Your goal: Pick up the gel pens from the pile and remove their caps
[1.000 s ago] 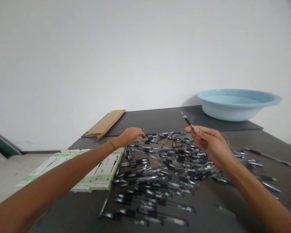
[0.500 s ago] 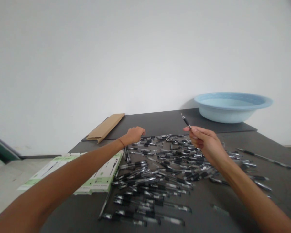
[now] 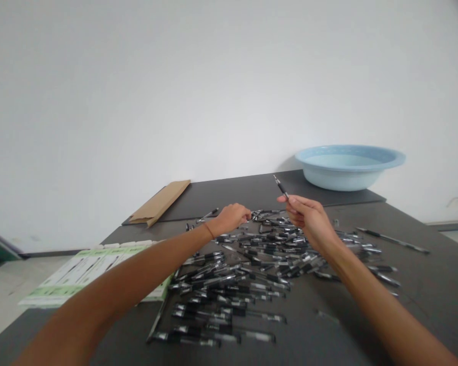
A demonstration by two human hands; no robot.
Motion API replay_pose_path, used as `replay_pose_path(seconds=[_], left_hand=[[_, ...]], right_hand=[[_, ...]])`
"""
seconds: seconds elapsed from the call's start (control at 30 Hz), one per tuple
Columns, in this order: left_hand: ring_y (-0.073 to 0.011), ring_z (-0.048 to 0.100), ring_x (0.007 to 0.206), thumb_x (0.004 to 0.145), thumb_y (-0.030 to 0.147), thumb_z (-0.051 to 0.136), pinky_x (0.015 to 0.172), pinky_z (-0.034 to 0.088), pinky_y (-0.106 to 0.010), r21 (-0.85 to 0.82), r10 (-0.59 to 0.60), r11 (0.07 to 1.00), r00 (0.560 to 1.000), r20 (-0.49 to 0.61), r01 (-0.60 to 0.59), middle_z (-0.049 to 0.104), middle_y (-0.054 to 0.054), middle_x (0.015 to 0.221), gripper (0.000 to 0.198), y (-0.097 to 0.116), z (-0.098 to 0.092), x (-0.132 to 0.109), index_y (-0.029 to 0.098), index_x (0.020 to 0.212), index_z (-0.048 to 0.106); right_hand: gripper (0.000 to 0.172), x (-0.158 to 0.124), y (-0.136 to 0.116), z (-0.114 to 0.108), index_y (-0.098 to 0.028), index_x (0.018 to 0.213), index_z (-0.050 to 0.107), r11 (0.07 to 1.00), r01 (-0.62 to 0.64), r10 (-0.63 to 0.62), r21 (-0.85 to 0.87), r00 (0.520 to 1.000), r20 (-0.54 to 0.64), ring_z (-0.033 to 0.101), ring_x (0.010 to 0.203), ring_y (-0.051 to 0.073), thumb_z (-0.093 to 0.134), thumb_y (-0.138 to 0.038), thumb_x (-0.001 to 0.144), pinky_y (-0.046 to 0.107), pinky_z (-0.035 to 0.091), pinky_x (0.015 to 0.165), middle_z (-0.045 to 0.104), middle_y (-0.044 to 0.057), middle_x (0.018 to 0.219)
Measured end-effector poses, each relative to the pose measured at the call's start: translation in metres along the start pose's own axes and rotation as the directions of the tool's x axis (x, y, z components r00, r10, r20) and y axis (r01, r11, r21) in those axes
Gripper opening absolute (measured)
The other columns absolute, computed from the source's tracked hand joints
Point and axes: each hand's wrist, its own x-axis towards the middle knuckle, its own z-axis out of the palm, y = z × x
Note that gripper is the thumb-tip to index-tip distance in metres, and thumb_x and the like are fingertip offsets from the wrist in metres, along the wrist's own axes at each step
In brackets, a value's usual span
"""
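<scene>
A heap of several black-and-clear pens (image 3: 248, 264) lies spread over the dark table (image 3: 423, 300). My right hand (image 3: 309, 219) is raised just above the far part of the heap and pinches one pen (image 3: 280, 187) that points up and away. My left hand (image 3: 232, 217) reaches across to the far left edge of the heap with its fingers curled shut; what they hold, if anything, is too small to name.
A light blue basin (image 3: 349, 165) stands at the far right of the table. A brown paper envelope (image 3: 159, 202) lies at the far left. Flat green-and-white pen boxes (image 3: 80, 269) lie on the left edge. Two loose pens (image 3: 393, 240) lie right of the heap.
My left hand has moved right and nearer along the far edge of the heap. My right hand keeps the pen raised. The view has shifted rightward.
</scene>
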Motion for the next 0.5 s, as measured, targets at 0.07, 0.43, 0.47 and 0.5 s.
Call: replay_pose_path(seconds=[0.07, 0.43, 0.47, 0.5], left_hand=[[-0.0229, 0.068, 0.108, 0.099, 0.026, 0.059, 0.098, 0.054, -0.045, -0.004, 0.006, 1.0, 1.0, -0.005, -0.006, 0.074, -0.007, 0.11, 0.019, 0.002, 0.005, 0.006, 0.017, 0.111, 0.072], [-0.0203, 0.07, 0.098, 0.098, 0.033, 0.065, 0.093, 0.059, -0.044, 0.011, -0.015, 1.0, 0.999, 0.035, 0.015, 0.073, -0.006, 0.102, 0.021, 0.001, 0.021, 0.017, 0.014, 0.103, 0.07], [-0.0203, 0.07, 0.099, 0.098, 0.033, 0.065, 0.094, 0.058, -0.044, 0.012, -0.01, 1.0, 0.999, 0.039, 0.01, 0.073, -0.006, 0.102, 0.021, 0.001, 0.021, 0.017, 0.013, 0.103, 0.07], [-0.0204, 0.07, 0.099, 0.098, 0.033, 0.066, 0.094, 0.058, -0.044, 0.014, -0.004, 1.0, 0.999, 0.041, 0.003, 0.073, -0.006, 0.102, 0.021, 0.001, 0.022, 0.017, 0.013, 0.103, 0.07]], right_hand=[[0.041, 0.0, 0.001, 0.0, -0.013, 0.095, 0.08, 1.0, 0.005, -0.005, -0.005, 1.0, 0.003, 0.017, 0.055, 0.009, 0.084, -0.049, 0.076, 0.029, 0.006, 0.052, 0.028, -0.007, 0.064], [0.042, 0.002, 0.004, 0.0, -0.014, 0.094, 0.077, 1.0, 0.012, -0.011, -0.021, 0.999, 0.035, 0.017, 0.054, 0.008, 0.082, -0.052, 0.077, 0.029, 0.005, 0.052, 0.028, -0.007, 0.063], [0.041, 0.001, 0.004, 0.0, -0.014, 0.093, 0.077, 1.0, 0.012, -0.011, -0.024, 0.999, 0.036, 0.017, 0.054, 0.008, 0.082, -0.052, 0.077, 0.03, 0.005, 0.052, 0.028, -0.007, 0.063], [0.041, 0.001, 0.004, 0.0, -0.014, 0.092, 0.077, 1.0, 0.011, -0.01, -0.026, 0.999, 0.037, 0.017, 0.054, 0.008, 0.082, -0.052, 0.077, 0.03, 0.005, 0.052, 0.028, -0.007, 0.063]])
